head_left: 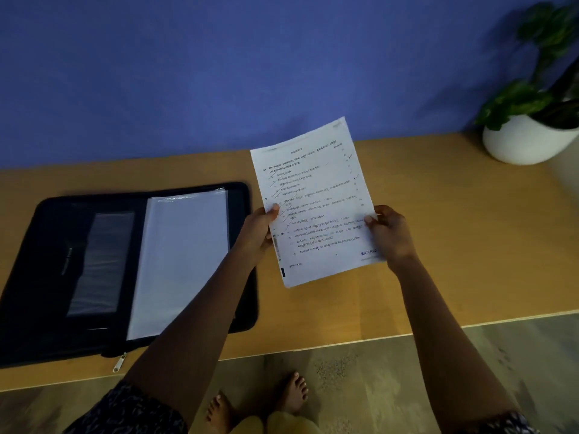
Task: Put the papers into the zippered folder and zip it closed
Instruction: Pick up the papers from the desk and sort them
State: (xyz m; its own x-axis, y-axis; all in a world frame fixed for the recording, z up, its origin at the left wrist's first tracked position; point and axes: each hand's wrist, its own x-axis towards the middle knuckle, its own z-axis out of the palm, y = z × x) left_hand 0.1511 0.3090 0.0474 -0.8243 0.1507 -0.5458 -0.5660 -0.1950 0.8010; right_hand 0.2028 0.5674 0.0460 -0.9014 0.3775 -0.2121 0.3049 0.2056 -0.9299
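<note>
A printed sheet of papers (316, 195) with text and tick marks is held up above the wooden table, to the right of the folder. My left hand (258, 231) pinches its left edge and my right hand (390, 233) grips its right edge. The black zippered folder (47, 233) lies open flat on the left of the table, with clear plastic sleeves (181, 255) on its right half and a pocket on its left half. Its metal zipper pull (119, 362) hangs at the front edge.
A white pot with a green plant (526, 139) stands at the back right corner of the wooden table (454, 245). A blue wall runs behind. The table's front edge is close to me, with floor and bare feet below.
</note>
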